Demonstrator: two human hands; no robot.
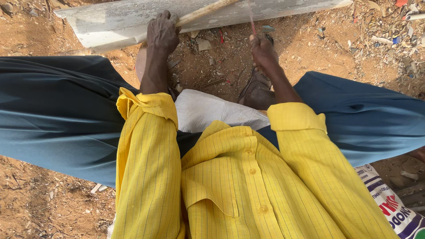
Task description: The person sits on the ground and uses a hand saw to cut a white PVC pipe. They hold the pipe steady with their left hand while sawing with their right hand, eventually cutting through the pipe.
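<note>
Reddish littered dirt lies underfoot, crossed by one pale plank [133,20]. Left hand [162,33] presses one thin wooden stick [208,11] onto it, fingers curled; right hand [262,51] is fisted around one blurred thin rod [251,17]

Reddish-brown dirt ground [53,208] is lying all around, with wood chips and small litter [385,40] scattering thickly toward one and two o'clock. A white woven sack [212,113] is showing at the centre, between the legs of blue-grey trousers [57,115] that are spreading out toward nine and three o'clock. A yellow pinstriped shirt [239,186] is filling the view at six o'clock. A brown shoe [256,90] is resting just above the sack. A printed sack [394,208] is lying at five o'clock.
</note>
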